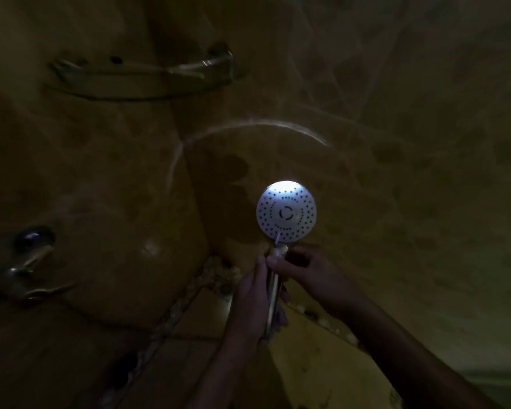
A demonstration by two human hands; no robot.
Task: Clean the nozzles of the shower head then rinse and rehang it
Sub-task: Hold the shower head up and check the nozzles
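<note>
A round white shower head (286, 212) with rings of dark nozzle holes faces me in a dim, brownish shower corner. Its chrome handle (273, 290) runs down from it, gripped by my left hand (255, 299). My right hand (304, 268) sits just under the head and pinches a thin pale stick (277, 237) whose tip touches the lower edge of the nozzle face. The stick is small and hard to make out in the dark.
A curved corner shelf (142, 75) is fixed to the wall above. A tap with a dark knob (33, 236) and metal levers (27, 273) sits at the left. The hose (248, 128) arcs faintly across the wall. Pebble trim (189, 296) borders the tiles below.
</note>
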